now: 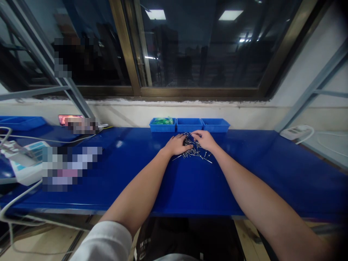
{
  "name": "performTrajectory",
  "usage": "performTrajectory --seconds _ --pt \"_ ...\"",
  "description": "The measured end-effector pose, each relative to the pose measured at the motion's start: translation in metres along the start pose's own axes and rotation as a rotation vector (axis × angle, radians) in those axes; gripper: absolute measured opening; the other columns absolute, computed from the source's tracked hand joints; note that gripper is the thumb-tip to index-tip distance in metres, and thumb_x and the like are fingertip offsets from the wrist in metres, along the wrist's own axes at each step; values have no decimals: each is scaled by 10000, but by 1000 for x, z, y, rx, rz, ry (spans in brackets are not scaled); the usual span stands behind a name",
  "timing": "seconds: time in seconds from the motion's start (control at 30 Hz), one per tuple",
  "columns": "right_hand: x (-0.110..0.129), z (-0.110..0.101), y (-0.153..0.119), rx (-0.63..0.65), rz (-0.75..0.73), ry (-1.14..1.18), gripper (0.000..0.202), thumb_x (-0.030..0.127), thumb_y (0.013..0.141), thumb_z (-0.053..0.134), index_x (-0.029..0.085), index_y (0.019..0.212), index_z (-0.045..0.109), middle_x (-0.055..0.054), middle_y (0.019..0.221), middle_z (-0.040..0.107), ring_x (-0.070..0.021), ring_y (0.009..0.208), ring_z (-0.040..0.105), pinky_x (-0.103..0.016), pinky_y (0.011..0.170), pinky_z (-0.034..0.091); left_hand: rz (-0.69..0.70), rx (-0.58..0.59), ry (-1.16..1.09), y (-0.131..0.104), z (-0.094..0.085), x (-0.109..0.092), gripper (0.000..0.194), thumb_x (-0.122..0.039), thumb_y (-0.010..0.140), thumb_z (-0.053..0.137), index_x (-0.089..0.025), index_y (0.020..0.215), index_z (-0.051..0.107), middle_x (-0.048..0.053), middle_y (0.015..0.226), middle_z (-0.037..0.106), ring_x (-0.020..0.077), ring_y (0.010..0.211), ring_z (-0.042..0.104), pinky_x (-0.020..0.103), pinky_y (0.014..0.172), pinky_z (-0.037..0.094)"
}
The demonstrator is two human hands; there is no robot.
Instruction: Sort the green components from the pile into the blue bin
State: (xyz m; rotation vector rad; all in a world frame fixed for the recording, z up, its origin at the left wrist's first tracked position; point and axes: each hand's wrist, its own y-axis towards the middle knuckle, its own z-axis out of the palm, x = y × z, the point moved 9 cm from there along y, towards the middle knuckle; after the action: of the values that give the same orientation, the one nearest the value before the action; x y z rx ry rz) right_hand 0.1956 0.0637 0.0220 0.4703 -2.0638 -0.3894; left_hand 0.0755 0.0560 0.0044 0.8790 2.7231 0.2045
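A loose pile of thin, silvery metal pieces (190, 151), like blind rivets with long pins, lies on the blue table. My left hand (177, 145) rests on the pile's left side, its fingers stretched forward and the thumb apart over the pieces. At the right back edge of the pile is my right hand (204, 139). Its fingers are bent and drawn together near the metal pieces; what sits between the fingertips is too small to make out. Several pieces lie scattered toward me, in front of both hands.
Behind the pile stand a blue bin (163, 127) with green material inside, a middle blue bin (189, 125) and a right blue bin (216, 125). A white device (295, 132) sits far right. At left are a white scale-like device (32, 163), cables and another person's blurred-out figure.
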Motion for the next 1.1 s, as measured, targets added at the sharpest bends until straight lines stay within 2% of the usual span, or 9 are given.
performTrajectory --seconds 0.1,0.2,0.3,0.37,0.6,0.77,0.97,1.1 --pt "-3 -2 0 -16 46 49 270 371 792 531 160 924 637 4 569 584 -151 562 565 -288 588 436 43 -108 -21 -1 -11 -5 718 -593 801 458 -106 1328 416 166 1370 437 295 1277 385 416 1039 310" --pt "-2 1 0 -6 65 87 283 396 776 551 163 925 613 26 524 547 -138 513 530 -277 552 411 181 -211 -71 -3 -24 -19 555 -476 811 515 -133 1248 495 130 1270 539 255 1175 490 386 995 370" --pt "3 5 0 10 46 134 293 421 766 565 167 907 599 27 526 548 -136 516 528 -279 568 414 277 -269 -116 -4 -33 -30 312 -349 857 484 -170 1090 590 82 1075 641 210 1009 579 356 911 429" --pt "6 7 1 20 38 162 306 445 758 574 171 894 591 24 532 555 -137 522 532 -279 571 415 290 -285 -124 -4 -35 -31 242 -290 892 432 -176 979 627 64 949 665 189 919 601 335 861 445" --pt "10 -1 1 -36 43 214 356 530 721 603 177 771 586 -4 592 601 -138 565 552 -280 594 418 219 -382 -49 -3 -41 -22 261 -263 916 407 -158 829 629 62 806 650 178 778 590 309 756 448" --pt "5 -7 1 -75 92 313 400 572 688 614 173 675 602 -24 615 627 -132 566 539 -277 586 425 172 -389 -15 -3 -41 -18 269 -263 922 388 -166 801 609 55 791 635 174 764 582 303 732 443" --pt "0 -11 2 -99 113 327 410 584 671 620 174 671 614 -27 622 638 -141 579 548 -283 593 438 152 -345 -34 -2 -39 -18 304 -290 932 349 -173 849 617 62 848 645 179 819 592 312 783 452" --pt "0 -15 2 -113 108 281 405 576 693 596 172 693 630 -40 662 661 -162 617 570 -298 612 451 101 -325 -71 -3 -38 -14 314 -349 924 361 -173 1006 607 78 981 647 200 939 589 335 865 446"
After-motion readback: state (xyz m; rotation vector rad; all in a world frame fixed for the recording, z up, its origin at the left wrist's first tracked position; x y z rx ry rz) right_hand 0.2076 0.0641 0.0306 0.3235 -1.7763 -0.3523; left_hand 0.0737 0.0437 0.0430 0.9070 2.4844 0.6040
